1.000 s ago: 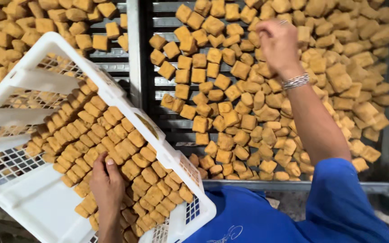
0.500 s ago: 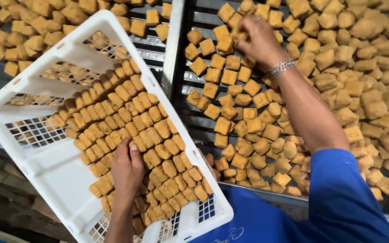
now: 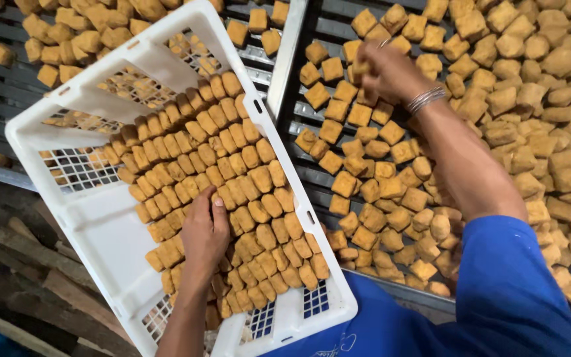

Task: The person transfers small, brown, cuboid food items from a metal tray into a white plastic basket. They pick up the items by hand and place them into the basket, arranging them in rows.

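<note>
Resting hand: the left hand (image 3: 205,233) lies palm-down, fingers loosely spread, on the packed rows of fried tofu cubes (image 3: 232,172) inside the white plastic crate (image 3: 94,218).
Reaching hand: the right hand (image 3: 386,66), with silver bangles (image 3: 425,99) at the wrist, is pinched shut on a loose tofu piece (image 3: 363,66) held just above the slatted metal rack (image 3: 299,49).
Crate: tilted, its far end leaning on the rack, tofu filling its right side.
Rack: scattered tofu pieces (image 3: 391,192) lie beneath and around the right hand.
Sleeve: blue (image 3: 503,291), lower right.
</note>
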